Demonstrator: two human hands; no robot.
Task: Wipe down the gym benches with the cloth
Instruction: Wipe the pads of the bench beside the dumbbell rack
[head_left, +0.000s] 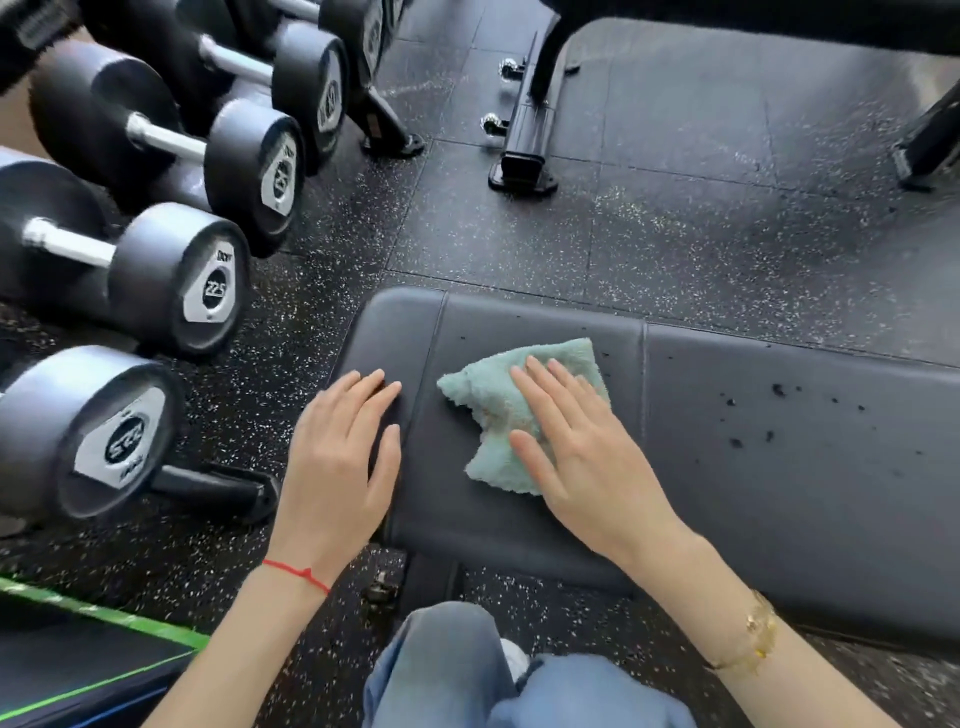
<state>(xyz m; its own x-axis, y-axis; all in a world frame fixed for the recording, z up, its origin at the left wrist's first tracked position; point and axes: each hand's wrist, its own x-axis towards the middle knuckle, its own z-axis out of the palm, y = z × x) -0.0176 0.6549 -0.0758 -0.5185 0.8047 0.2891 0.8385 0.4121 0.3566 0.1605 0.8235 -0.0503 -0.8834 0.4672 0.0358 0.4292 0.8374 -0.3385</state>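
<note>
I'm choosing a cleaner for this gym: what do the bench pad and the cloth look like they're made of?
Bench pad: probably vinyl or faux leather, dark grey and smooth with a dull sheen and stitched seams. Cloth: seemingly microfibre or terry, pale teal, its fluffy pile showing at the edges.

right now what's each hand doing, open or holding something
Left hand: open, flat on the bench pad, holding nothing.
Right hand: open, straight fingers pressing the teal cloth onto the bench.
</note>
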